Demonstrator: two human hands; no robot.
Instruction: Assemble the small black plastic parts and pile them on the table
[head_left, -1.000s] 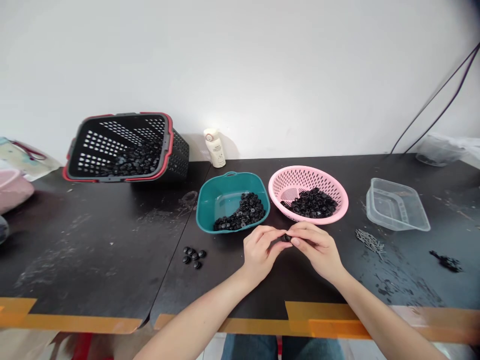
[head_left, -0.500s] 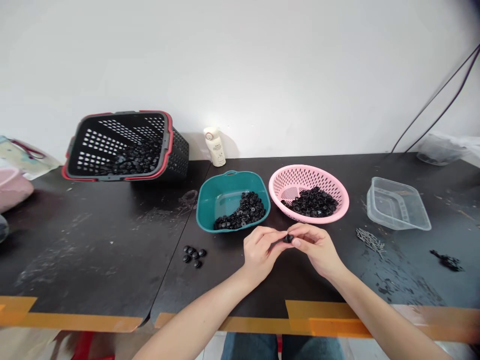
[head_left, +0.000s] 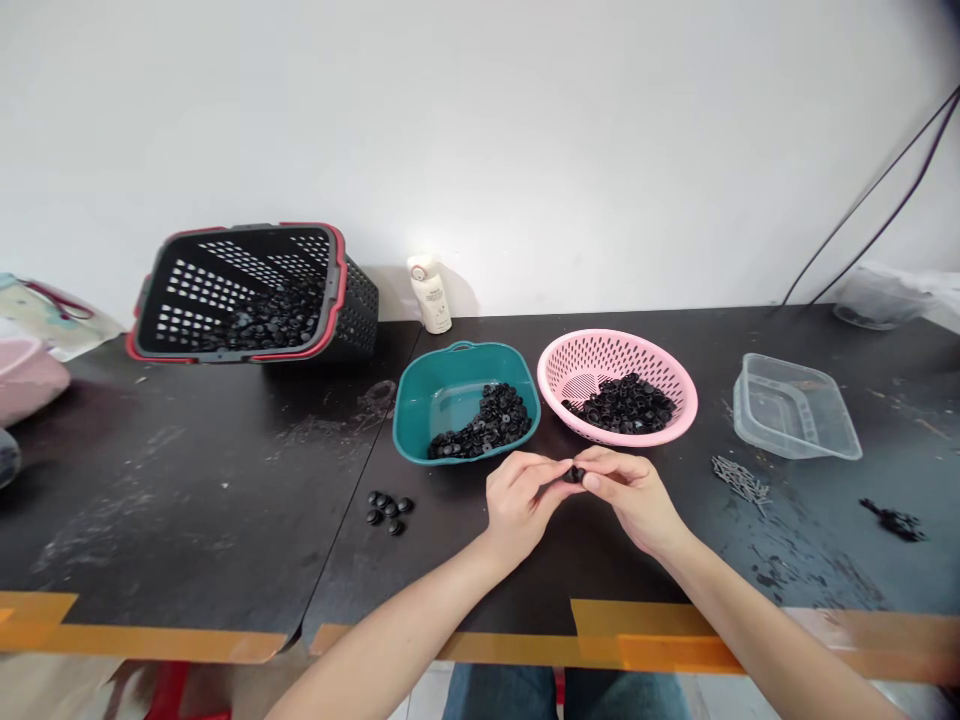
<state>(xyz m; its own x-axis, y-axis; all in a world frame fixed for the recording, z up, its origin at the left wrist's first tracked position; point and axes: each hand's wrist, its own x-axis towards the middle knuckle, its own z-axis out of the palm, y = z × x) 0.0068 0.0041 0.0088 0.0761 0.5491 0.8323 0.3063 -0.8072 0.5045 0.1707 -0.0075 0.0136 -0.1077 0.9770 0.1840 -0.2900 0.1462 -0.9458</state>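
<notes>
Head view: black worktable (head_left: 187, 480); tilted red-rimmed black basket (head_left: 356, 310), teal tub (head_left: 442, 400), pink colander (head_left: 592, 360) each holding heaped black ring parts; small group of ring parts (head_left: 386, 513) loose on tabletop. Left hand (head_left: 521, 505), right hand (head_left: 634, 495) close together, fingertips pinching single ring part (head_left: 574, 474) in front of tub and colander.

a small round black moulded piece of rubber or plastic (head_left: 574, 474) is pinched between the left hand (head_left: 521, 505) and the right hand (head_left: 636, 499), just below the centre of the frame, partly hidden by the fingers.
</notes>
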